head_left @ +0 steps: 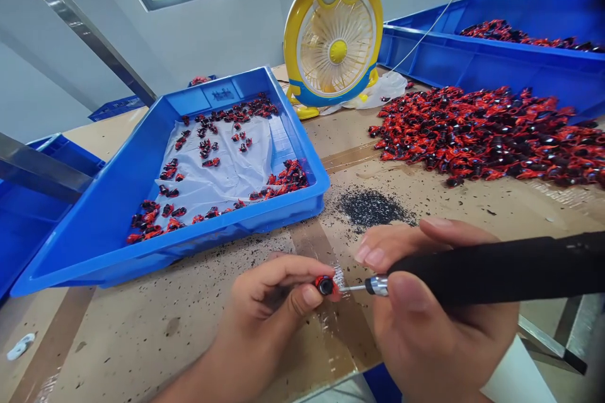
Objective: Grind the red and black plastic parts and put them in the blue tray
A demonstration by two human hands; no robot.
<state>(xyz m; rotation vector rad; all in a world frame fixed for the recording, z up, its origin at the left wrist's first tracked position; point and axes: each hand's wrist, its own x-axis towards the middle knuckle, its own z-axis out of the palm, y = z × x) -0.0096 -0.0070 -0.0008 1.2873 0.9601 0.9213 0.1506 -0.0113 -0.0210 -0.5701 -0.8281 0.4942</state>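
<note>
My left hand (274,305) pinches a small red and black plastic part (325,285) between thumb and fingers, just above the cardboard-covered table. Its round black opening faces me. Wrapped in my right hand (425,321) is a black electric screwdriver (491,269), held level, with a silver chuck and a thin bit. The bit's tip (344,289) meets the right side of the part, though whether it sits in a screw is too small to tell. Behind my hands, a heap of black shavings (373,206) lies on the table.
A blue tray (302,204) lined with white film holds scattered red and black parts at the left. A large pile of similar parts (486,132) covers the right side. Behind stand a yellow fan (293,31) and another blue bin (425,53). A white object (21,346) lies at far left.
</note>
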